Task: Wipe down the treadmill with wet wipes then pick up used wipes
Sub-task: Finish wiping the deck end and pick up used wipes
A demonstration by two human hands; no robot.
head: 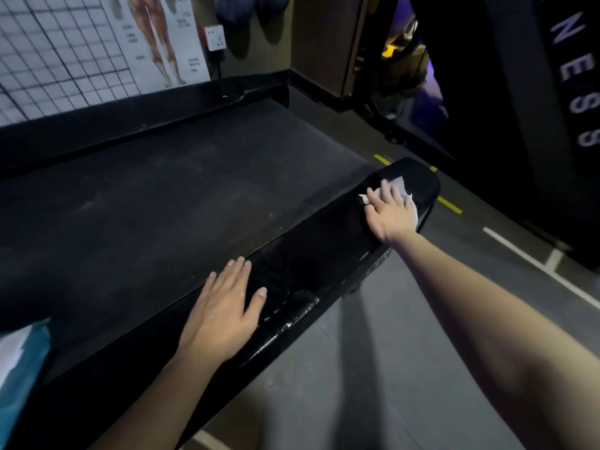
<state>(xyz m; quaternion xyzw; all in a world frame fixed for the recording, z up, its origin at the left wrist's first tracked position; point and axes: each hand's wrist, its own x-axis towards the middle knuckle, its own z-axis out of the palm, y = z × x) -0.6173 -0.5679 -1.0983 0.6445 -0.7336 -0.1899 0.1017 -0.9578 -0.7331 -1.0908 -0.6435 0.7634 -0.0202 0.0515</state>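
The treadmill fills the left and middle of the view, with its grey belt (168, 203) and a glossy black side rail (311, 254) running from bottom left to the rail's rounded end at the right. My right hand (391, 211) lies flat with straight fingers near that end, pressing a white wet wipe (400, 186) onto the rail; the wipe shows around my fingertips. My left hand (227, 310) rests flat on the rail lower down, fingers straight, holding nothing. The rail looks wet and shiny between my hands.
A teal and white packet (19, 358) sits at the lower left edge on the treadmill. Grey floor (389, 368) with white and yellow lines lies right of the rail. A dark machine (535, 92) stands at the right, a wall poster (97, 43) behind the treadmill.
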